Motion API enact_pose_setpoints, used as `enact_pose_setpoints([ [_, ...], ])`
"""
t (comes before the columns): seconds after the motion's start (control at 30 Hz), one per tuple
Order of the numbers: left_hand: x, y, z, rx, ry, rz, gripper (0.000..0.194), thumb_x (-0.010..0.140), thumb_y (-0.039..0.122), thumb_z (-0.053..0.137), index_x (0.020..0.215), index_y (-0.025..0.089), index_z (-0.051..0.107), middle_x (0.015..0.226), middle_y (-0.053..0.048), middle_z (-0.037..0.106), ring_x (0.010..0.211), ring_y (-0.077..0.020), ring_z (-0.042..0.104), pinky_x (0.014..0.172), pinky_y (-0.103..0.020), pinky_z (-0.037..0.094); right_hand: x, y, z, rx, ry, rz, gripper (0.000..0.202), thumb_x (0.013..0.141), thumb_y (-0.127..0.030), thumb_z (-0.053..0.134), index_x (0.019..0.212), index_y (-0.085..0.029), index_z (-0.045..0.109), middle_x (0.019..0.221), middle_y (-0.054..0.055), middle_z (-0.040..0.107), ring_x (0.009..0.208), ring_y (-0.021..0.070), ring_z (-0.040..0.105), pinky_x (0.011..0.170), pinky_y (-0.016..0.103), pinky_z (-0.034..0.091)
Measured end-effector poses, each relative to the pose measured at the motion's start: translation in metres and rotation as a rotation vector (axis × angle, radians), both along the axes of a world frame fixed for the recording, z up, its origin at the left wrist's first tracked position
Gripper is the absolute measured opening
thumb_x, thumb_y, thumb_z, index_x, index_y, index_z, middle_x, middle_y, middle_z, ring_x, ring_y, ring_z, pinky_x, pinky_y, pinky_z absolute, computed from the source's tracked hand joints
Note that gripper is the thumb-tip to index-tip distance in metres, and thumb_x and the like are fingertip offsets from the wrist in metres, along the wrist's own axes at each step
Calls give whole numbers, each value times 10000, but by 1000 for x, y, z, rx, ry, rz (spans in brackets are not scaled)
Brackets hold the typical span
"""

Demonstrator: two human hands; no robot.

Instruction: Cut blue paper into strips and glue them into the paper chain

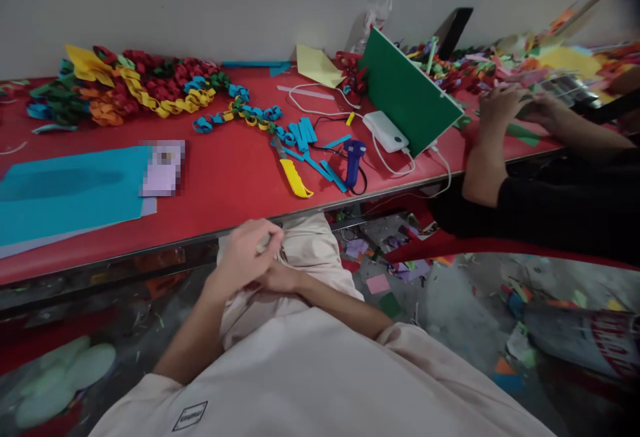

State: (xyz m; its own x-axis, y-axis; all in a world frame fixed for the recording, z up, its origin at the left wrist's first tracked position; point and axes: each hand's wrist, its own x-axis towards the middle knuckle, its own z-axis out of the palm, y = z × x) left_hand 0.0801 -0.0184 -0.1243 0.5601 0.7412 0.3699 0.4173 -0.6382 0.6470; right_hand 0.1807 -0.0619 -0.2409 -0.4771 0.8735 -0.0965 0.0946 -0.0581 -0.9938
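our left hand (245, 253) and right hand (280, 277) meet loosely — whether around anything, we cannot tell; the yellow cutter (295, 178) lies near us on the counter (230, 183), perhaps for easy reach.

The red counter (225, 183) looks smooth, faintly glossy; matt paper chains (143, 87) at ten o'clock; smooth plastic knife handle (295, 179); clear bottle (383, 5) toward one o'clock, probably plastic.

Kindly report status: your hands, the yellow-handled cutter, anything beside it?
Left hand, right hand: together, over lap. Yellow-handled cutter: untouched, on red table. Beside it: blue paper strips, glue gun.
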Motion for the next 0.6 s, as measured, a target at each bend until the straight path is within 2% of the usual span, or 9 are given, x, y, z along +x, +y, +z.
enact_pose_setpoints([
  [0.1,-53,34,-8,186,40,335,231,994,328,528,843,200,648,813,-35,696,781,-178,649,755,-300,489,3,1,0,-50,59,153,337,1047,-365,411,1086,-161,676,844,38,705,769,123,679,740,261,569],
  [0.2,-134,73,-19,311,88,634,301,989,456,536,968,202,696,941,-60,713,910,-224,645,870,-353,513,4,-1,5,-23,58,193,326,1041,-276,363,1133,-147,649,870,43,697,791,114,671,760,244,552],
  [0.27,-194,94,-26,323,75,812,381,935,507,613,1075,159,682,1163,-129,699,1183,-345,582,1060,-547,441,4,-1,15,35,42,203,295,1007,-210,396,1102,-156,670,876,36,697,787,110,656,756,230,523],
  [0.3,-221,101,-30,260,104,940,512,844,576,713,1139,160,667,1332,-142,648,1329,-403,494,1128,-637,359,5,0,22,72,31,202,280,983,-179,423,1078,-166,686,875,28,696,784,107,644,754,223,503],
  [0.37,-265,109,-36,13,206,1133,784,655,692,817,1177,126,668,1528,-217,513,1466,-560,298,1104,-832,179,7,8,41,154,9,185,271,936,-131,469,1040,-191,712,883,12,693,789,105,618,752,219,460],
  [0.4,-281,110,-38,-100,286,1162,873,621,729,815,1232,126,656,1585,-240,439,1481,-594,257,1069,-877,137,9,13,51,201,-2,162,272,924,-122,483,1035,-202,718,891,7,692,793,106,607,746,218,443],
  [0.47,-299,109,-40,-198,391,1166,869,664,761,753,1298,177,650,1633,-224,364,1495,-586,257,1035,-909,125,13,26,69,332,-30,80,285,925,-122,474,1059,-211,710,912,7,696,787,107,595,711,215,423],
  [0.53,-306,109,-40,-208,457,1145,772,736,757,680,1311,242,661,1638,-181,372,1495,-547,308,1035,-904,154,19,39,82,453,-61,-2,302,946,-130,441,1091,-208,694,911,7,698,755,101,594,669,208,414],
  [0.6,-309,112,-39,-189,482,1152,694,760,754,639,1256,272,700,1601,-152,450,1468,-521,378,1043,-894,162,27,50,89,544,-118,-54,308,963,-139,419,1103,-209,684,915,9,697,736,98,596,666,209,424],
])
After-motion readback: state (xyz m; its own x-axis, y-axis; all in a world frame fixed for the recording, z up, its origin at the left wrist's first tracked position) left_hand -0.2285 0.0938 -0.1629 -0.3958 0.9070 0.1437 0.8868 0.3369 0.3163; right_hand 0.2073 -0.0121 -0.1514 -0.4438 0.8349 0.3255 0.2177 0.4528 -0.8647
